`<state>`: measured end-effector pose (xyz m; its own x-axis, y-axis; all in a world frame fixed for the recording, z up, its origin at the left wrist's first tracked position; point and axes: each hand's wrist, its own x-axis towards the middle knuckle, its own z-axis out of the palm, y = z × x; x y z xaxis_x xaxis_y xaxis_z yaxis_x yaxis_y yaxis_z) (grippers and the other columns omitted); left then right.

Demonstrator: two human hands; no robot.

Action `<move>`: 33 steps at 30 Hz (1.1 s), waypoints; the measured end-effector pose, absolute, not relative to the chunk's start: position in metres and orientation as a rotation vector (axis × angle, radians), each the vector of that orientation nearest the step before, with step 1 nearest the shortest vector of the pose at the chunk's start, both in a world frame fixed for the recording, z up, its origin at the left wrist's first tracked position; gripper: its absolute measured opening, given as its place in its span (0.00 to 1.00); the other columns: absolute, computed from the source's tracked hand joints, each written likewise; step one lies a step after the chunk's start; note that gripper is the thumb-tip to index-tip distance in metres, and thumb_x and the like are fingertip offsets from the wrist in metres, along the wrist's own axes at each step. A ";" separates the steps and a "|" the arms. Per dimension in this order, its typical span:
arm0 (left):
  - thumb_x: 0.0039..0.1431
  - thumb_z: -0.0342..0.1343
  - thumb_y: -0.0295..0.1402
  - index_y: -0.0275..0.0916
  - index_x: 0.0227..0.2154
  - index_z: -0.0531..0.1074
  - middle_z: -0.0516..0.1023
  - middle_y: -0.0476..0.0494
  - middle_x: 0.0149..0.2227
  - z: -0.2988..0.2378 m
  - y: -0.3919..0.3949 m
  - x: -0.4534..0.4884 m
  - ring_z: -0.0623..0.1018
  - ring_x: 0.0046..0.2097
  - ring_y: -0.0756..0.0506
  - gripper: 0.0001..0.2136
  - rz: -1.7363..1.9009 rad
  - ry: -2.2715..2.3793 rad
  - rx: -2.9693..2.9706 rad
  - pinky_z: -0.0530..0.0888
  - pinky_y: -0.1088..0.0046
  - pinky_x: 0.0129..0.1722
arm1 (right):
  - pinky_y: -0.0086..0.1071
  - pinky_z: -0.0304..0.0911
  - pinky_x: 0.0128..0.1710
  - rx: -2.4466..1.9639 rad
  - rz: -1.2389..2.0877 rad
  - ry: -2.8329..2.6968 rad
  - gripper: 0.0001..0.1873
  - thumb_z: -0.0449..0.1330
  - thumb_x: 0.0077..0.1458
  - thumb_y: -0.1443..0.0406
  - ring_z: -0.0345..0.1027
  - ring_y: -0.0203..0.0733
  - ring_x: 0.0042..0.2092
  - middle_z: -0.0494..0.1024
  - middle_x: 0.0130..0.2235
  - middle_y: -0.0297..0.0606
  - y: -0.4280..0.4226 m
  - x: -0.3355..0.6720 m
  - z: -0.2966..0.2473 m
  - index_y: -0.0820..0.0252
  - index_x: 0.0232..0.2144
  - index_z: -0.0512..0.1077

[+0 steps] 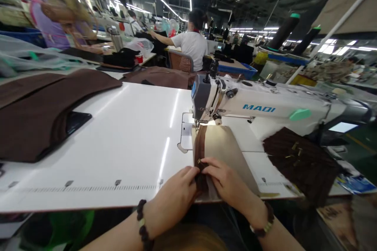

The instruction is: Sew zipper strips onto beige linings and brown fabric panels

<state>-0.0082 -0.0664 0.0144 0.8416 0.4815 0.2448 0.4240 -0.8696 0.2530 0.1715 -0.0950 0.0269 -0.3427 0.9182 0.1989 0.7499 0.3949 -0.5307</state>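
A brown zipper point(201, 141) runs from under the needle of the white sewing machine point(256, 102) toward the table's front edge. Beige fabric point(225, 145) lies beneath and to the right of it. My left hand point(176, 190) is closed on the zipper's near left side, fingertips together. On the other side, my right hand point(228, 182) pinches the zipper beside its small metal slider point(199, 161), thumb and fingers bent. The two hands almost meet. Exactly how the fingers grip underneath is hidden.
Brown fabric pieces point(59, 102) lie at the left, partly over a dark flat object point(78, 121). To the right, a pile of dark brown zippers point(300, 160) hangs over the edge. Thread cones point(284, 31) stand behind the machine. A co-worker point(191, 45) sits ahead.
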 end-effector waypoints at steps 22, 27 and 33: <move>0.61 0.47 0.27 0.35 0.29 0.67 0.68 0.43 0.39 0.011 -0.076 -0.023 0.68 0.42 0.47 0.06 0.456 0.320 2.837 0.70 0.71 0.45 | 0.43 0.53 0.58 -1.613 0.069 -2.314 0.23 0.46 0.58 0.67 0.50 0.43 0.59 0.58 0.59 0.42 -0.063 0.179 0.001 0.65 0.56 0.59; 0.62 0.45 0.26 0.35 0.29 0.67 0.69 0.44 0.37 0.015 -0.075 -0.024 0.68 0.40 0.48 0.08 0.485 0.275 2.825 0.69 0.74 0.44 | 0.45 0.56 0.54 -1.655 0.027 -2.373 0.21 0.48 0.57 0.67 0.57 0.45 0.54 0.61 0.57 0.38 -0.061 0.173 0.013 0.59 0.53 0.63; 0.61 0.46 0.26 0.34 0.29 0.67 0.69 0.43 0.37 0.018 -0.073 -0.024 0.68 0.40 0.47 0.07 0.456 0.230 2.828 0.69 0.72 0.45 | 0.51 0.49 0.57 -1.666 0.061 -2.346 0.19 0.46 0.58 0.66 0.50 0.47 0.59 0.58 0.59 0.37 -0.056 0.174 0.006 0.58 0.52 0.63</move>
<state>-0.0243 -0.0728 0.0184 0.9381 0.1966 0.2852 0.1127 -0.9517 0.2855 0.1745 -0.0564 0.0062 -0.3067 0.9330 0.1886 0.9219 0.3404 -0.1849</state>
